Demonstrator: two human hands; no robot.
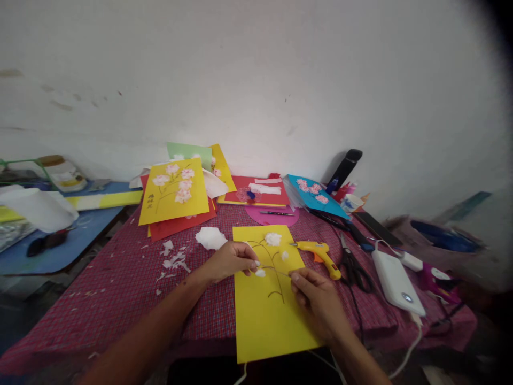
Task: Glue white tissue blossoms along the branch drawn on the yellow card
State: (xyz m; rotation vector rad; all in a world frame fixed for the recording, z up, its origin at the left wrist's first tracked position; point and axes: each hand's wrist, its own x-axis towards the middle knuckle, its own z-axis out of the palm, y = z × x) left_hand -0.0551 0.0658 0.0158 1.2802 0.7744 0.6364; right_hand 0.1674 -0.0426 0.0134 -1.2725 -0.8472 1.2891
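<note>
A yellow sheet of card [268, 326] lies before me, with a brown branch drawn on it. A white tissue flower [273, 239] sits near its top, and smaller white bits are on the branch. Over the card's left part, my left hand [236, 260] pinches a small white piece of tissue [257, 263]. At the card's right side, my right hand [316, 297] has thumb and finger closed on a thin stick-like thing [284, 274], pointing left toward that tissue. A yellow glue gun [316, 248] lies just beyond my right hand, its nozzle over the card's edge.
Black scissors [352, 264] and a white power bank [398, 283] with cables lie to the right. Torn tissue scraps [176, 260] and a larger white piece [210, 237] are left. Finished flower cards [174, 192] and a blue card [316, 195] stand behind, near the wall.
</note>
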